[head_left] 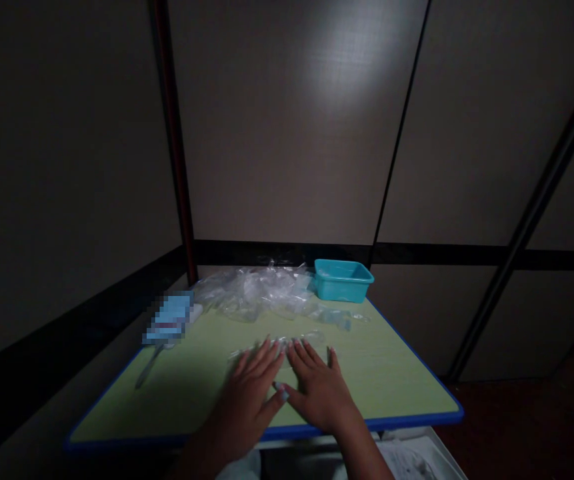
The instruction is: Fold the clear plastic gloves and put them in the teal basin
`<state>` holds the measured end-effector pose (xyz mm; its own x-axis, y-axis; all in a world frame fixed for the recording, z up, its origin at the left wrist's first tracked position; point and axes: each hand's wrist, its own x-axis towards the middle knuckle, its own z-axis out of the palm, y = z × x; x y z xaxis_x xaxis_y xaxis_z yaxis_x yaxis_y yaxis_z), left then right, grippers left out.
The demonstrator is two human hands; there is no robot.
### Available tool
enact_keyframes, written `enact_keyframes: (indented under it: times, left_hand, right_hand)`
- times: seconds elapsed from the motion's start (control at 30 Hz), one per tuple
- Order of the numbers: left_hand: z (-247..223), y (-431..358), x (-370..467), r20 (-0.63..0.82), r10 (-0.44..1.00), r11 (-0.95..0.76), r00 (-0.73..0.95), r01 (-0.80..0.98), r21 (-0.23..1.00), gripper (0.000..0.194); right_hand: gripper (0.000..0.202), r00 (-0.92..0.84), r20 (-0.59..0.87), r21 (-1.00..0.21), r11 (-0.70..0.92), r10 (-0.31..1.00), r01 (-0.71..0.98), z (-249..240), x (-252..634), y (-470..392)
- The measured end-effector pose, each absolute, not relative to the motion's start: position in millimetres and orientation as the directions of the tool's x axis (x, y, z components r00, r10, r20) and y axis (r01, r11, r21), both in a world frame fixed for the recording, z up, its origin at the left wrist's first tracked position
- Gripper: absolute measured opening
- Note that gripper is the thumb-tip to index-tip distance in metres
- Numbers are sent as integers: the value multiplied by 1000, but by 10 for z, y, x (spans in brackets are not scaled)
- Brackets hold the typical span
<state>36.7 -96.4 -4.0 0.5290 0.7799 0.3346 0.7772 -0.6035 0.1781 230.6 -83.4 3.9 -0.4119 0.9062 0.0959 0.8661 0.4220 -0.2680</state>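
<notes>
Both hands lie palm down over a clear plastic bag (311,337) spread on the yellow-green table (391,380). My left hand (254,390) has its fingers stretched forward, tips touching the plastic. My right hand (317,387) lies beside it, fingers spread, tips also on the plastic. The two thumbs point toward each other and nearly meet. Much of the bag is hidden under the hands. Beyond it, a heap of crumpled clear plastic bags (257,290) covers the back of the table.
A turquoise plastic basket (344,287) stands at the back right, beside small clear plastic pieces (337,317). On the left lies a pixelated blue item (169,319) with a thin grey handle-like piece (149,367). Panelled walls (287,133) rise behind. A white container (417,447) sits below the front edge.
</notes>
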Motion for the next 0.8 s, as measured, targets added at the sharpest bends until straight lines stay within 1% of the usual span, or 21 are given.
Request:
enact_keyframes:
  times: [0.07, 0.13, 0.2, 0.3, 0.4, 0.47, 0.6, 0.8]
  left_hand:
    - [37, -942, 686, 297, 790, -607, 536, 752, 258, 52]
    - [74, -857, 891, 246, 827, -561, 505, 763, 321, 53]
    - [82, -767, 992, 179, 864, -503, 471, 795, 340, 56]
    - [64, -714, 1014, 154, 906, -424, 395, 851, 310, 59]
    - [18, -747, 943, 160, 919, -392, 361, 881, 263, 60]
    - [-26, -770, 848, 171, 925, -372, 339, 901, 226, 60]
    - [-118, -774, 548, 197, 933, -333, 300, 929, 161, 57]
    - [-186, -750, 64, 210, 958, -215, 194, 973, 84, 55]
  right_hand:
    - [62, -407, 89, -260, 416, 909, 872, 11, 2308, -816]
    - [59, -412, 83, -231, 420, 907, 878, -12, 2306, -800]
    - [57, -416, 79, -191, 423, 906, 886, -29, 2299, -787]
    - [57, -398, 83, -157, 406, 914, 900, -46, 2287, -776]
    - [56, -377, 93, -154, 388, 921, 909, -55, 2282, -778]
    - [57, -361, 104, -163, 374, 927, 913, -56, 2283, -786]
    - [64, -357, 119, -185, 374, 927, 909, -45, 2287, -809]
    - [66, -352, 98, -218, 365, 931, 905, -17, 2281, -820]
